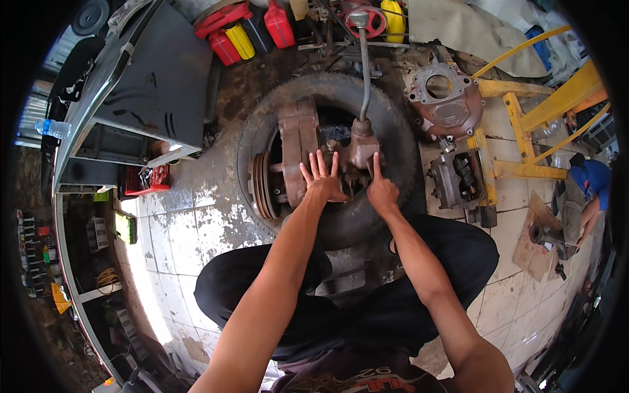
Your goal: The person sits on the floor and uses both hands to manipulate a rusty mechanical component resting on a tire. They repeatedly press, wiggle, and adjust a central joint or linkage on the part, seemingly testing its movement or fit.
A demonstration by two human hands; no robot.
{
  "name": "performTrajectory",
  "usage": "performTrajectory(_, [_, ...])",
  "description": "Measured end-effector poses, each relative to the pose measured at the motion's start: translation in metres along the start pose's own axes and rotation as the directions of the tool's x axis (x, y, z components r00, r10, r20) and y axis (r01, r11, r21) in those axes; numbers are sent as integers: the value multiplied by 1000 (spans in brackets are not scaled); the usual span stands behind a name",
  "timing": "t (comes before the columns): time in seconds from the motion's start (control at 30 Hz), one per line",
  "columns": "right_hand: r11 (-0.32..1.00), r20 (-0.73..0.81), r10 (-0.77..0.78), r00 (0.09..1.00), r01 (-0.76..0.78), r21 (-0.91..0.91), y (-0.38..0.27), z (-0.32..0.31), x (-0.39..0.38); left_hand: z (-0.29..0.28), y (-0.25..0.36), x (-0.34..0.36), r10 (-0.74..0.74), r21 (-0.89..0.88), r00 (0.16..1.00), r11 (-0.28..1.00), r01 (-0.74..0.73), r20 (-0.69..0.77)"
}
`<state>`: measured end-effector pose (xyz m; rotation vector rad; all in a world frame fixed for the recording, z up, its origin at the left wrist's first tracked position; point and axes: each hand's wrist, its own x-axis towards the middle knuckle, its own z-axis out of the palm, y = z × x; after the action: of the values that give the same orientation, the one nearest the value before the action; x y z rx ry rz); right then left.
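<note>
A brown metal gearbox with a round grooved drum point(262, 187) on its left side rests inside a large black tyre point(386, 98) on the floor. From its housing point(362, 152) a long bent lever point(365, 72) rises to a grey knob. My left hand point(321, 178) lies with fingers spread over the middle of the gearbox, holding nothing. Beside the housing's right side is my right hand point(383, 190). Its index finger points straight out against or just over the metal, while the other fingers curl under and are partly hidden. I see nothing held in it.
A bell housing point(449, 98) and an opened gear case point(458, 180) sit at the right, near a yellow metal frame point(517, 124). Red jugs point(280, 26) stand at the back. A grey cabinet point(151, 85) is on the left. Another person's arm point(590, 216) reaches in at far right.
</note>
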<state>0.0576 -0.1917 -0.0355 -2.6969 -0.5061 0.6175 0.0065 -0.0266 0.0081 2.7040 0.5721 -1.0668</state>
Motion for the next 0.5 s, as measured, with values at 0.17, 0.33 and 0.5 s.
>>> performTrajectory(0.17, [998, -45, -34, 998, 37, 58, 5, 7, 3, 7, -3, -2, 14, -7, 1000, 1000, -14, -10])
performTrajectory(0.33, [999, -72, 16, 997, -13, 45, 2, 11, 9, -3, 1, 0, 8, -6, 1000, 1000, -8, 6])
performTrajectory(0.5, [999, 20, 0, 1000, -1, 47, -10, 19, -7, 4, 0, -1, -20, 12, 1000, 1000, 20, -17])
